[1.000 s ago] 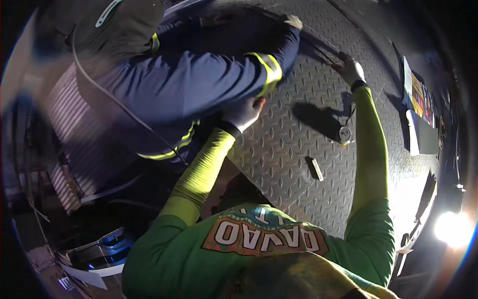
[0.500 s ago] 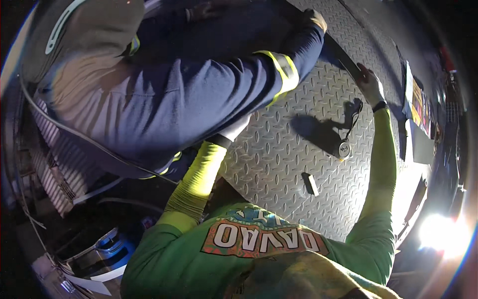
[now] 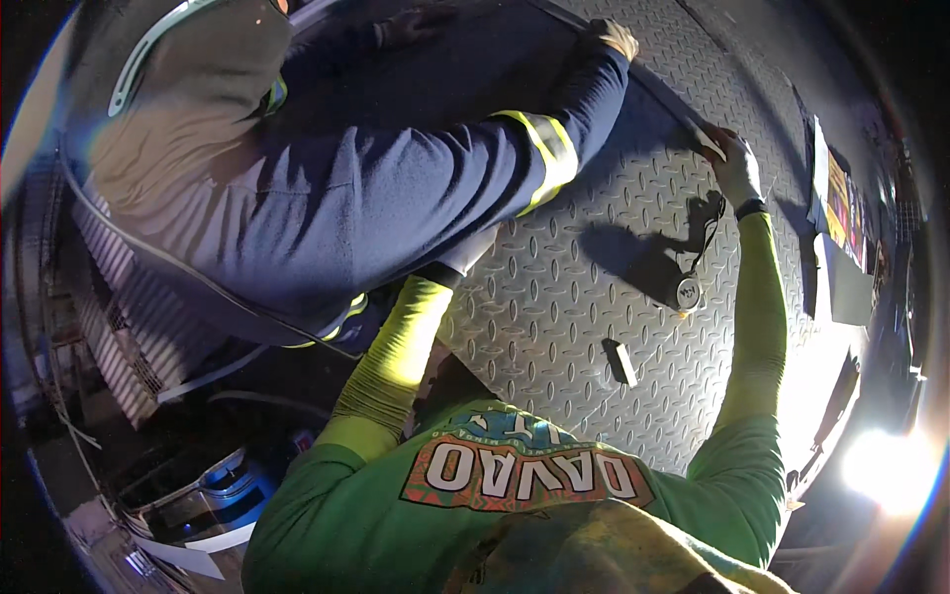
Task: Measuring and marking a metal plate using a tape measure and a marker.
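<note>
The diamond-tread steel plate [image 3: 554,317] lies tilted ahead, its far edge held by the right hand [image 3: 734,166], fingers closed on the rim; the left hand is hidden under a co-worker's navy sleeve [image 3: 435,188], grip untellable; surroundings are dark, with a lamp [image 3: 886,470] glaring at right.

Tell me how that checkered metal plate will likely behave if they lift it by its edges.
The metal plate looks rigid and probably heavy: it is broad, and two people grip it, the right hand at its far edge. Its raised tread should limit slipping. The small round thing lying on it might roll off.
</note>
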The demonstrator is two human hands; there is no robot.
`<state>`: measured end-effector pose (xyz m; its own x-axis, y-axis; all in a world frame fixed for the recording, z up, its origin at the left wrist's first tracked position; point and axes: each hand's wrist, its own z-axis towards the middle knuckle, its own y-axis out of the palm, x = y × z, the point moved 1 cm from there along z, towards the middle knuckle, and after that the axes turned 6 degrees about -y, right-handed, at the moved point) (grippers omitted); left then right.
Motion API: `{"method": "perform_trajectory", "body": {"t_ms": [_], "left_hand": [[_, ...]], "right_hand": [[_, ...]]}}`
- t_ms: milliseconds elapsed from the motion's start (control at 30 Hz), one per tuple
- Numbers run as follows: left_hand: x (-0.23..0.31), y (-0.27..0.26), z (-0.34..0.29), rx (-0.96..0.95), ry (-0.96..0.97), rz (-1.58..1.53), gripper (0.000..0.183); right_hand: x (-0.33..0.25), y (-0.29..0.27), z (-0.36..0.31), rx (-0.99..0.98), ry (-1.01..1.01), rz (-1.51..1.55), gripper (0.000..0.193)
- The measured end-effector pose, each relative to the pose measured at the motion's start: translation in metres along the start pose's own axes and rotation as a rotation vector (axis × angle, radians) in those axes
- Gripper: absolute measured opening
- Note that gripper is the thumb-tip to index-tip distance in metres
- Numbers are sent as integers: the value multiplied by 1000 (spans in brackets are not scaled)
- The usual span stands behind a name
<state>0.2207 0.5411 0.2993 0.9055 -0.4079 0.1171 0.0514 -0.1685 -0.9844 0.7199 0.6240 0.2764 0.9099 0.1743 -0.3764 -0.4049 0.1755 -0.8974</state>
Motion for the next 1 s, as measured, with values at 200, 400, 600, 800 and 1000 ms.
{"method": "perform_trajectory", "body": {"t_ms": [200, 400, 600, 800, 1000], "left_hand": [[22, -39, 31, 156, 241, 581, 39], [-13, -1, 37, -79, 367, 699, 37], [-27, 66, 23, 178, 185, 273, 44], [-39, 90, 9, 195, 43, 130, 52], [-40, 98, 0, 363, -13, 699, 58]], "right_hand": [[8, 5, -3, 43, -71, 11, 44], [11, 7, -3, 68, -114, -2, 46], [7, 2, -4, 54, -95, -28, 46], [12, 5, -3, 49, -67, 44, 46], [8, -3, 13, -50, 144, -4, 47]]}}
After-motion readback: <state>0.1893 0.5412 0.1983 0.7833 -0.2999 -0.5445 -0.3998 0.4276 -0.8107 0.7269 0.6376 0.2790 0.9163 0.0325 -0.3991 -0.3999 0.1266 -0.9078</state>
